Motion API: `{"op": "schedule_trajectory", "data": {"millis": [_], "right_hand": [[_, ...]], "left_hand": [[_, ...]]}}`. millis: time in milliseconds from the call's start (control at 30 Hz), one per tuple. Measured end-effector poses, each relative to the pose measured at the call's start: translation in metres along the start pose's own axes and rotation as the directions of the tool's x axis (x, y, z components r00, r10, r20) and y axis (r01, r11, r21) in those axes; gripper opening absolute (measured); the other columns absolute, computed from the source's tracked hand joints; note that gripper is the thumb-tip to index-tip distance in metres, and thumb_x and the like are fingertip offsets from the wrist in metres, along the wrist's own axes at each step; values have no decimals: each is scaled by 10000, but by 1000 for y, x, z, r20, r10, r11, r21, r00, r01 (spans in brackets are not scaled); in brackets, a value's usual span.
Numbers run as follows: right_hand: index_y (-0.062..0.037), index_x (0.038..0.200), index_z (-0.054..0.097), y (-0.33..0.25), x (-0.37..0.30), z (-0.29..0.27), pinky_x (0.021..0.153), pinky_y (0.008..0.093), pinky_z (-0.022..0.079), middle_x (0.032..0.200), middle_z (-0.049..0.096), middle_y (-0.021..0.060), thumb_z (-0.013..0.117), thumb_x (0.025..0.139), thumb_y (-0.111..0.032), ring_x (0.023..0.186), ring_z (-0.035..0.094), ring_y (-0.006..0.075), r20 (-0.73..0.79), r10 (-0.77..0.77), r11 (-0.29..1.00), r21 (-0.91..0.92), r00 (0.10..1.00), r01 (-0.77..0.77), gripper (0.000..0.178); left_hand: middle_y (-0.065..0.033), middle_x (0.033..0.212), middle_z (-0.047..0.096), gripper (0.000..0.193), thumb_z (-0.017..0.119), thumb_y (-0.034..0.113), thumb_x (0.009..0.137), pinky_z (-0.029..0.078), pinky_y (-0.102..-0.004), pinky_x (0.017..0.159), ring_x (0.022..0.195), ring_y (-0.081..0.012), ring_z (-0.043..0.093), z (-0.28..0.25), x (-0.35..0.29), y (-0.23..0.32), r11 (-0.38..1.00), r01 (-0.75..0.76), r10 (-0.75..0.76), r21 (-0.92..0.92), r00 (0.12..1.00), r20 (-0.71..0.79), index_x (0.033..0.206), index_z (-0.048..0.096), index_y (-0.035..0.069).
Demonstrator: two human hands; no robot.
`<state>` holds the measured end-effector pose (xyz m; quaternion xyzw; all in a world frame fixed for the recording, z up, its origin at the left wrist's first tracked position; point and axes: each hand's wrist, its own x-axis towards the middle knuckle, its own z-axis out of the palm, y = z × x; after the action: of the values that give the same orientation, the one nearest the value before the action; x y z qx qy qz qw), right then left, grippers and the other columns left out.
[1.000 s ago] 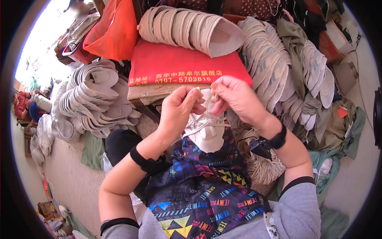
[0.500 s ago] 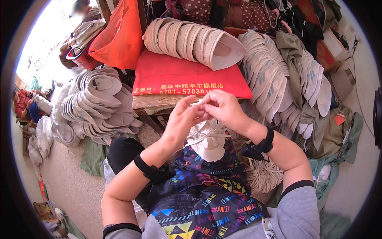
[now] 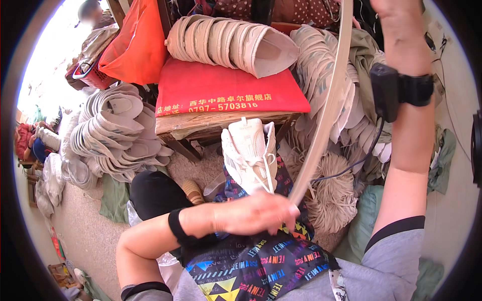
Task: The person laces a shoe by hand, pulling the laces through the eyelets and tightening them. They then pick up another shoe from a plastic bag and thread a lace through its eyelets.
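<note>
A white shoe upper (image 3: 248, 155) lies on my lap, on a colourful patterned apron (image 3: 261, 261). My left hand (image 3: 256, 215) rests just below it, fingers closed on the lower end of a long flat beige lace (image 3: 326, 110). The lace runs taut up and to the right, out of the top of the picture. My right hand (image 3: 396, 25) is raised high at the top edge beside the lace's upper end and appears to grip it; the fingers are cut off. A black band with a small box (image 3: 401, 90) sits on my right wrist.
A wooden stool with a red cloth (image 3: 226, 90) stands in front, a row of beige shoe uppers (image 3: 226, 42) on it. More stacked uppers (image 3: 115, 135) lie at left and right. A bundle of beige laces (image 3: 331, 195) lies by my right knee. An orange bag (image 3: 133, 45) hangs behind.
Both hands were together at the shoe upper. My right hand has swung up high to the right, drawing the lace out long, and my left hand has dropped to my lap.
</note>
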<state>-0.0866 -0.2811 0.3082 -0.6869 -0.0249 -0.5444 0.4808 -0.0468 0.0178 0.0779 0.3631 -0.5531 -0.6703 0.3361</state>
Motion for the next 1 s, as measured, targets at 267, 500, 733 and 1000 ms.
{"op": "schedule_trajectory", "data": {"millis": [267, 500, 733, 1000], "right_hand": [[-74, 1030, 614, 82, -190, -6, 766, 354, 497, 966, 595, 116, 610, 834, -60, 880, 610, 245, 625, 247, 724, -627, 740, 287, 196], [-81, 957, 605, 82, -316, 17, 637, 394, 509, 915, 551, 114, 663, 793, -67, 771, 610, 322, 723, 385, 814, -559, 573, 159, 175], [-37, 775, 589, 99, -314, 14, 555, 277, 416, 716, 542, 15, 696, 836, -176, 632, 517, 114, 544, 745, 640, -420, 386, -643, 186], [-23, 793, 584, 96, -328, 27, 548, 254, 383, 671, 505, -22, 713, 881, -233, 607, 433, 47, 316, 624, 661, -701, 715, -267, 262]], "left_hand": [[-11, 574, 460, 496, 342, 315, 1064, 339, -218, 496, 507, -83, 434, -64, -18, 29, 958, -206, 285, 201, 573, -768, 764, 579, -2], [23, 556, 380, 449, 361, 294, 1065, 319, -218, 499, 505, -60, 363, -74, -20, -18, 978, -152, 195, 140, 460, -866, 799, 574, 2], [25, 551, 376, 448, 357, 292, 1066, 324, -222, 507, 514, -63, 366, -74, -18, -20, 989, -117, 137, 93, 460, -877, 803, 573, 0], [14, 542, 375, 450, 338, 291, 1057, 305, -235, 497, 486, -81, 366, -66, -8, 35, 951, -191, 309, 244, 526, -793, 740, 520, 29]]}}
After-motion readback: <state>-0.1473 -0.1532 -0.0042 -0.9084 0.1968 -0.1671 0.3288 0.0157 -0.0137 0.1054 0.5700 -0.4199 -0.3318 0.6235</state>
